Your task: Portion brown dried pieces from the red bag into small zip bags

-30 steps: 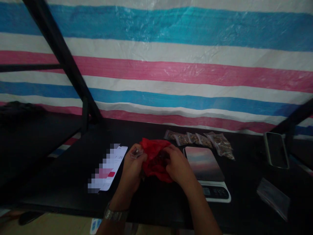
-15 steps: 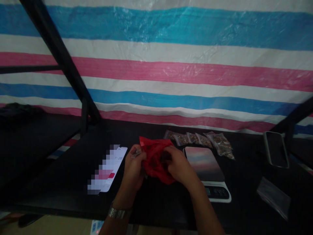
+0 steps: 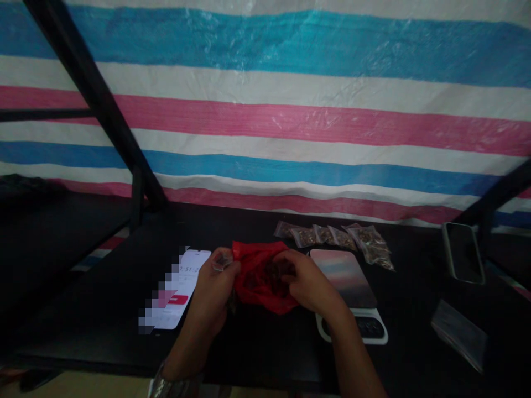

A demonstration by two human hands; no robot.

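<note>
A red plastic bag point(image 3: 249, 249) lies open on the black tabletop between my hands, with dark small bits inside it. My left hand point(image 3: 218, 282) is closed on a small clear plastic bag point(image 3: 223, 262) beside the red bag's left edge, its thumb close to the red plastic. My right hand point(image 3: 305, 279) reaches over the right rim, its curled fingers at the dark contents; what they pinch is too dim to make out. Just right of that hand stands a kitchen scale point(image 3: 344, 276), its front partly covered by my forearm.
Several small filled zip bags point(image 3: 344, 237) lie behind the scale. A lit phone point(image 3: 178, 293) is at the left, a dark phone point(image 3: 463, 253) at the far right. Flat clear bags point(image 3: 459, 334) lie front right. Black metal posts point(image 3: 99, 105) and a striped sheet point(image 3: 290, 121) bound the table.
My left hand has moved a little left and down with the clear bag. The red bag's mouth is spread wider, and my right fingers have shifted over its contents.
</note>
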